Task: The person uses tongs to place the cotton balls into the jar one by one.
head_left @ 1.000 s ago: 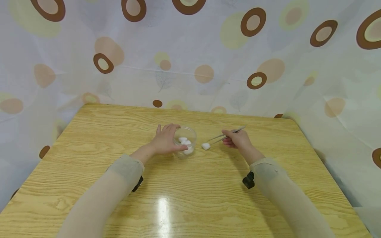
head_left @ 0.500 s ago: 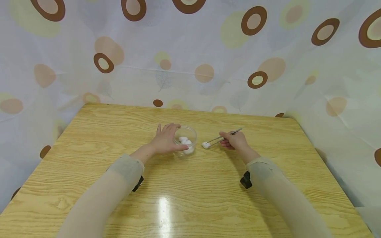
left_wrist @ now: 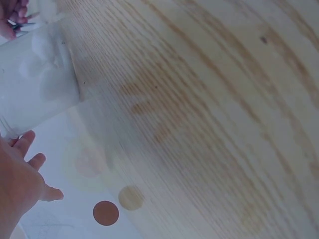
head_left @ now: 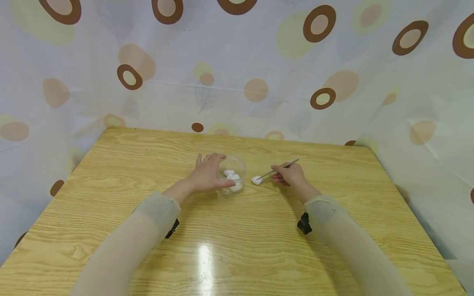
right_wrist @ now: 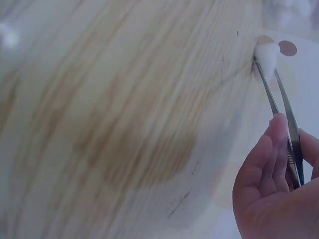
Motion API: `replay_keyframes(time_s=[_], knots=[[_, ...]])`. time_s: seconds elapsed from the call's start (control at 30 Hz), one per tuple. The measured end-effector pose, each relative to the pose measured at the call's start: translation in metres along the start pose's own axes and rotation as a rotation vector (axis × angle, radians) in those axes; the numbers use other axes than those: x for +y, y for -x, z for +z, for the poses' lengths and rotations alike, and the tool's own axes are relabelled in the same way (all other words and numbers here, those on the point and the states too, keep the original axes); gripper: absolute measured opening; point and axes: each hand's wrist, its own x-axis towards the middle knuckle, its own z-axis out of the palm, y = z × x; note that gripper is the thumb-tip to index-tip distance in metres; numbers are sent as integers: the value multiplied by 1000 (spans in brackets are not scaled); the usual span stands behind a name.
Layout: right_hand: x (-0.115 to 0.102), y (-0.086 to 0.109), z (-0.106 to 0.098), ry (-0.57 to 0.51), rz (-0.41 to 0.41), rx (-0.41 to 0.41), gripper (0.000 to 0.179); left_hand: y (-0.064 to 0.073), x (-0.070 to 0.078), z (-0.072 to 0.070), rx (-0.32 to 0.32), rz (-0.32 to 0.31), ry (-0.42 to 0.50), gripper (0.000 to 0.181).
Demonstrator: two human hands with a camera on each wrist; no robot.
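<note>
My left hand (head_left: 205, 175) grips a clear round jar (head_left: 240, 164) by its near and far sides, thumb in front. Several white cotton balls (head_left: 233, 176) lie inside it, also visible through the jar wall (left_wrist: 15, 74) in the left wrist view. Between thumb and fingers my right hand (head_left: 292, 174) pinches metal tweezers (right_wrist: 294, 134). The tweezer tips lie on either side of one cotton ball (head_left: 256, 180) on the table, just right of the jar. In the right wrist view this cotton ball (right_wrist: 266, 59) sits between the two prongs.
The wooden table (head_left: 237, 238) fills the foreground and reflects a bright light patch. A patterned cloth (head_left: 222, 102) hangs behind it and along both sides. A dark wrist camera (head_left: 304, 224) sits under the right cuff, and another (head_left: 172, 228) under the left.
My right hand has moved slightly left, and the tweezer prongs have closed from a wide gap onto the cotton ball. My left hand and the jar stay put.
</note>
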Motion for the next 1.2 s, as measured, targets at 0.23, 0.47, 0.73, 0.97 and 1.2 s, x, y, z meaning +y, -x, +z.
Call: replay_keyframes(time_s=[0.23, 0.47, 0.73, 0.97, 1.2], knots=[[0, 1, -1, -48, 0, -16, 31, 0, 0, 0, 9, 6, -6, 88], [-5, 4, -9, -59, -32, -20, 28, 0, 1, 0, 5, 5, -11, 88], [-16, 11, -20, -112, -42, -52, 25, 1, 1, 0, 2, 5, 3, 89], [-20, 11, -23, -135, -46, -59, 22, 1, 1, 0, 5, 8, 9, 88], [-23, 13, -25, -150, -55, -64, 14, 2, 2, 0, 6, 3, 7, 88]])
